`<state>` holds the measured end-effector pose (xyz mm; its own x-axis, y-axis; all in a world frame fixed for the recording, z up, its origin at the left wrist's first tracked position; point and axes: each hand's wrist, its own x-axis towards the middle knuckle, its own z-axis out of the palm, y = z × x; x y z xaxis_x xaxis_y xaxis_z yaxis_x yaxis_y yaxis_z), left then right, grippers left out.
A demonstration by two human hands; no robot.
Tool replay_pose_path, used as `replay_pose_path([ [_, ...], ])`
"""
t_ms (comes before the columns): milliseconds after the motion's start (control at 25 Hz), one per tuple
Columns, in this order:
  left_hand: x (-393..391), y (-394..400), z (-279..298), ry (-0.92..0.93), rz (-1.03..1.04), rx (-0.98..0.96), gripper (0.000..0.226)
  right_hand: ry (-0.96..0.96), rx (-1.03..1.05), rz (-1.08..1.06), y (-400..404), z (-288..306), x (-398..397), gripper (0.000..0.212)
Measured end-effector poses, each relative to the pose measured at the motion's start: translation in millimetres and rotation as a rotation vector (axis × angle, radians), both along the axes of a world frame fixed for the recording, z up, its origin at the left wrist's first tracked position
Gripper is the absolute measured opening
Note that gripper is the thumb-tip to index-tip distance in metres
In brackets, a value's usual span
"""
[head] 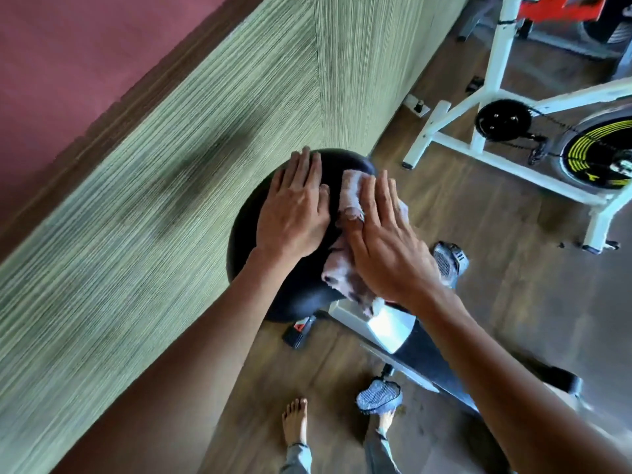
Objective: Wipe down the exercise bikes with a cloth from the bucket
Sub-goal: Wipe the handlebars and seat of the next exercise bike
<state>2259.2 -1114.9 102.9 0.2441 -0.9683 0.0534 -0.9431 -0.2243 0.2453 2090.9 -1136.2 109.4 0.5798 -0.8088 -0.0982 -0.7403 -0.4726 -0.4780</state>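
Note:
A black bike saddle (253, 241) fills the middle of the head view. My left hand (295, 210) lies flat on its top, fingers spread, holding nothing. My right hand (386, 241) presses a pale pinkish cloth (349, 193) against the saddle's right side, with the thumb wrapped in the cloth. The cloth's lower end (342, 278) hangs crumpled below my palm. Under the saddle the bike's grey and black frame (393, 330) runs down to the right, with grey pedals (379, 398) on either side. No bucket is in view.
A green striped wall panel (171, 183) stands close on the left. A second bike with a white frame (492, 80) and a yellow-marked flywheel (598, 152) stands at the right. My bare feet (294, 422) are on the wooden floor (496, 251) below.

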Motion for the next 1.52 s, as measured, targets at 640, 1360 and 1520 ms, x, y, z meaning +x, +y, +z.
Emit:
replay_pose_path([
  [640,-1.1,-4.5,2.8,-0.026,0.068,0.008,0.056,-0.294,0.218,0.018,-65.8,-19.9,22.5,0.069],
  [1360,-3.6,-2.3,13.0,0.487,0.196,-0.155,0.068,-0.037,-0.002,0.320,-112.2,-3.6,67.8,0.078],
  [1520,22.5,-28.1,22.2,0.400,0.150,-0.340,0.055,-0.399,0.554,0.059,-123.6,18.6,49.5,0.083],
])
